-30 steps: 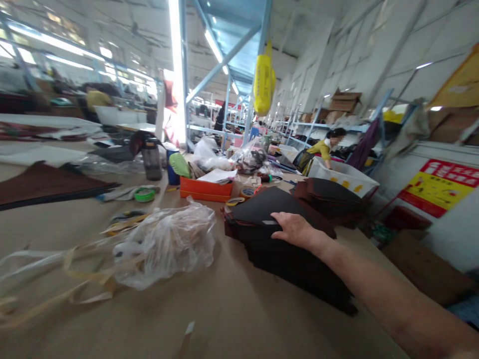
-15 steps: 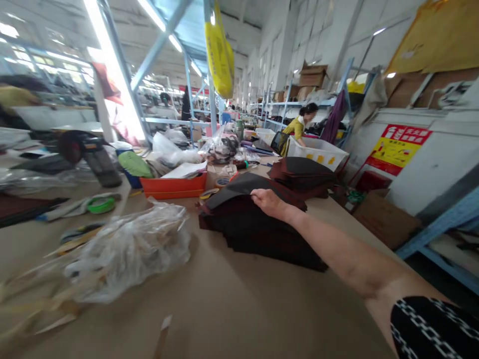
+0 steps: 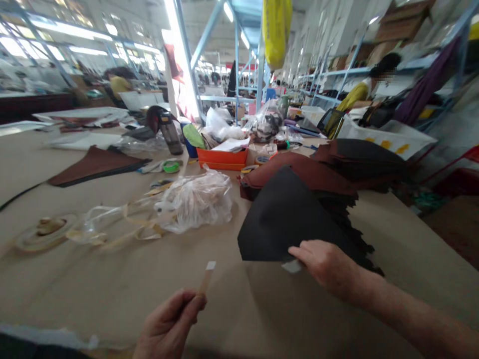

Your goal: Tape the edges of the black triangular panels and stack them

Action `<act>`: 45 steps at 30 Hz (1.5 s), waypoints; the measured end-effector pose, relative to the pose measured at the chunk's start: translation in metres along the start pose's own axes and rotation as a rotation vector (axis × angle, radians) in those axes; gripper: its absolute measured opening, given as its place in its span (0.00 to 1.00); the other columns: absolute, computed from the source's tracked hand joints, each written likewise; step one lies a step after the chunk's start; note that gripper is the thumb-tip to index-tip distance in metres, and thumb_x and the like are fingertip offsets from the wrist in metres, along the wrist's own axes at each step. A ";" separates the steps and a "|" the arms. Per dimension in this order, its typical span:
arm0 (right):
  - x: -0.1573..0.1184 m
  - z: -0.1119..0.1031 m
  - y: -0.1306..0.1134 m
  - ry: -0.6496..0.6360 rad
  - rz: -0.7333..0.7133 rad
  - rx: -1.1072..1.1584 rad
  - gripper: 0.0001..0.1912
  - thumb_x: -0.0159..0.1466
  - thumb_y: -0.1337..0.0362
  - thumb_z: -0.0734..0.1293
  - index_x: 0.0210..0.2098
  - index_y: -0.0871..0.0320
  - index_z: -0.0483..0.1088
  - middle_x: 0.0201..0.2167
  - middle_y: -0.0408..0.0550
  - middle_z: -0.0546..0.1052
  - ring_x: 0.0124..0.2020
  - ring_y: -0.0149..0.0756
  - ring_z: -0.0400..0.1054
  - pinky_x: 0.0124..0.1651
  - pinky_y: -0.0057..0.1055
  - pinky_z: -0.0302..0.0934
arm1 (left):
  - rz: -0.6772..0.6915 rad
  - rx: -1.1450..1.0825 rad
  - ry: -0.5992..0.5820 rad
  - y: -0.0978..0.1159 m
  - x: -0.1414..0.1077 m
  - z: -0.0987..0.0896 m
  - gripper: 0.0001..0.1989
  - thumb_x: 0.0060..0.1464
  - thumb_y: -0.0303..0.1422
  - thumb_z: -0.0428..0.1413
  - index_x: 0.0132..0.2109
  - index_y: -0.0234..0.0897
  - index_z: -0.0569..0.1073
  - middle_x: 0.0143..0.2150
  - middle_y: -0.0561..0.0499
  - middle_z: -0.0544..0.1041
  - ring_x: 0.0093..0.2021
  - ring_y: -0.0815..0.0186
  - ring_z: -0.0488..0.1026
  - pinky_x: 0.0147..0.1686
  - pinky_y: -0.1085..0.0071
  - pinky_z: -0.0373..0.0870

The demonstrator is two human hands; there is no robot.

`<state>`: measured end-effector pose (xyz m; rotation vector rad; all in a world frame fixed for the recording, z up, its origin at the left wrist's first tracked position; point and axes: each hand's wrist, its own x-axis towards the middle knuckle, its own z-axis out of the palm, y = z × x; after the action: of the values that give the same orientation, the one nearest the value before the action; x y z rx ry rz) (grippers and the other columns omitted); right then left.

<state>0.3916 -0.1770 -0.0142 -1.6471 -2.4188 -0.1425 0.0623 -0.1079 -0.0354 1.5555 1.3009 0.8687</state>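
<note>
My left hand (image 3: 172, 319) is closed, pinching a short tan strip (image 3: 207, 280) with a white end that points up and away. My right hand (image 3: 327, 267) grips the near edge of a black cut piece of sheet material (image 3: 279, 219), leather or fabric, I cannot tell which. The piece is lifted and slants down from the stack. A small whitish scrap (image 3: 292, 267) shows under the right fingertips; whether it is held is unclear. Behind lies the stack of reddish-brown and black pieces (image 3: 299, 172), its right edges uneven.
A second dark stack (image 3: 366, 154) lies farther right. A crumpled clear plastic bag (image 3: 200, 199), a tape roll (image 3: 47, 232) and an orange box (image 3: 222, 158) are on the brown table (image 3: 123, 284). Beyond the white bin (image 3: 389, 134) a person in yellow (image 3: 352, 97) leans over.
My right hand has pulled the black piece off the stack toward me, baring a reddish-brown one. My left hand has come into view with the tan strip. The view has turned left.
</note>
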 end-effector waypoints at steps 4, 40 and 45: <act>-0.051 0.048 -0.055 -0.093 0.006 0.163 0.18 0.56 0.76 0.60 0.45 0.63 0.72 0.32 0.53 0.76 0.30 0.37 0.69 0.35 0.33 0.64 | 0.019 0.058 -0.183 0.009 -0.013 0.007 0.13 0.51 0.41 0.55 0.27 0.36 0.73 0.23 0.54 0.69 0.26 0.69 0.64 0.27 0.76 0.62; -0.044 0.059 -0.111 0.267 0.187 0.610 0.11 0.65 0.64 0.60 0.27 0.58 0.66 0.23 0.43 0.70 0.25 0.29 0.62 0.31 0.28 0.56 | -0.200 -0.041 -0.791 0.020 -0.031 0.092 0.14 0.48 0.29 0.50 0.38 0.36 0.79 0.27 0.52 0.77 0.25 0.70 0.68 0.24 0.76 0.65; -0.061 0.062 -0.109 0.286 0.231 0.730 0.07 0.63 0.65 0.61 0.29 0.59 0.67 0.24 0.43 0.72 0.25 0.28 0.63 0.30 0.26 0.57 | -0.248 -0.002 -0.887 0.016 -0.032 0.100 0.13 0.47 0.31 0.52 0.36 0.38 0.79 0.27 0.53 0.77 0.27 0.68 0.69 0.29 0.74 0.66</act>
<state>0.3042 -0.2603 -0.0841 -1.4095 -1.7408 0.4550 0.1535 -0.1596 -0.0539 1.4656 0.7965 -0.0176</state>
